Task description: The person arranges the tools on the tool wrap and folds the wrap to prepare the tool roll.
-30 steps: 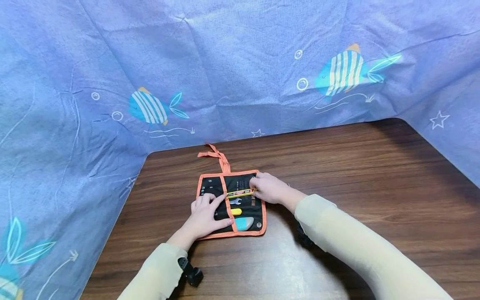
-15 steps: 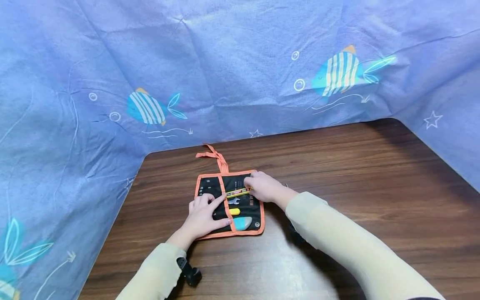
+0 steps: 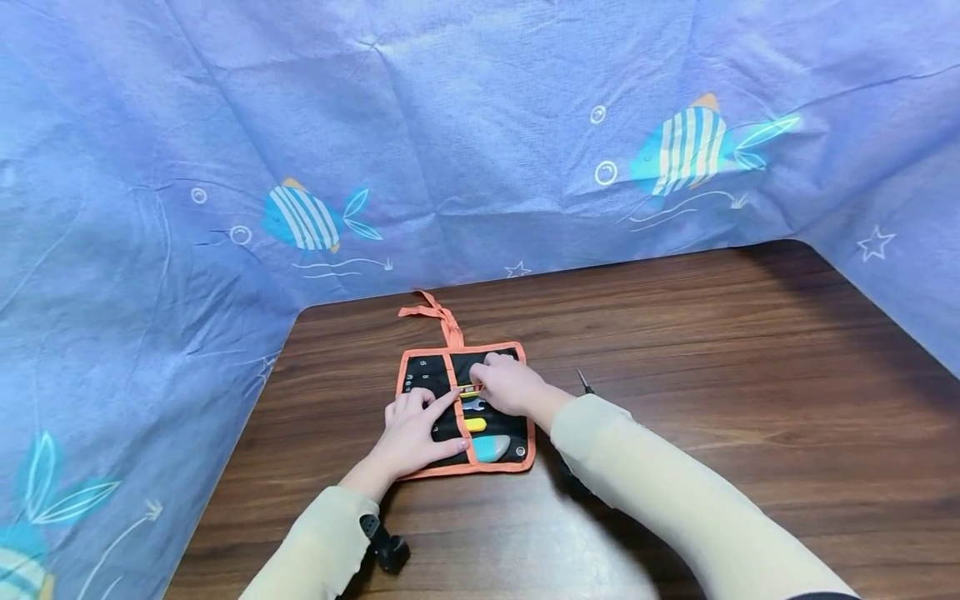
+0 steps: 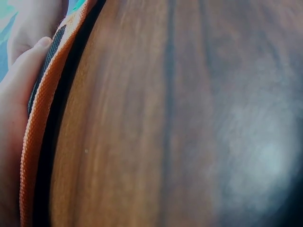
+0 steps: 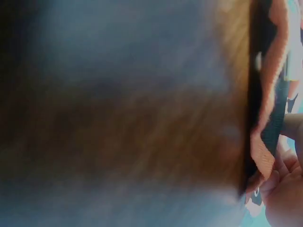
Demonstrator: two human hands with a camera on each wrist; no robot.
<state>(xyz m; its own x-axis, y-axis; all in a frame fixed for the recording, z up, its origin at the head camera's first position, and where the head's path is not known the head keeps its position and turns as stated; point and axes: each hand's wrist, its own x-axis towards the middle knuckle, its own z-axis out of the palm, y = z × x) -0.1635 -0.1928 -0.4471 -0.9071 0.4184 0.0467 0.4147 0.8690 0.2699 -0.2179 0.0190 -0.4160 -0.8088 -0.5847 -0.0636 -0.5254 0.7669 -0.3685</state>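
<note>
A black tool roll (image 3: pixel 501 421) with orange edging lies unfolded on the table. My left hand (image 3: pixel 407 435) rests on its left half, thumb and forefinger spread along the orange pocket band (image 3: pixel 462 417). In the left wrist view, the thumb (image 4: pixel 35 54) presses near the orange edge. My right hand (image 3: pixel 510 383) pinches a slim yellow tool (image 3: pixel 470 390) with a printed label, its other end inside a pocket. Below it, a wrench (image 3: pixel 474 405), a yellow handle (image 3: pixel 476 425) and a teal-and-grey handle (image 3: pixel 492 448) stick out of the pockets.
Orange tie straps (image 3: pixel 450 323) trail from the roll's far edge. A thin dark tool with a metal shaft (image 3: pixel 583 382) lies partly behind my right forearm. The wooden table (image 3: pixel 675 333) meets a blue fish-print cloth (image 3: pixel 480 125) at the back and sides.
My right hand has moved left toward the pocket band, and less of the yellow tool shows. The thin shaft beside the forearm is now more exposed. My left hand stays in place.
</note>
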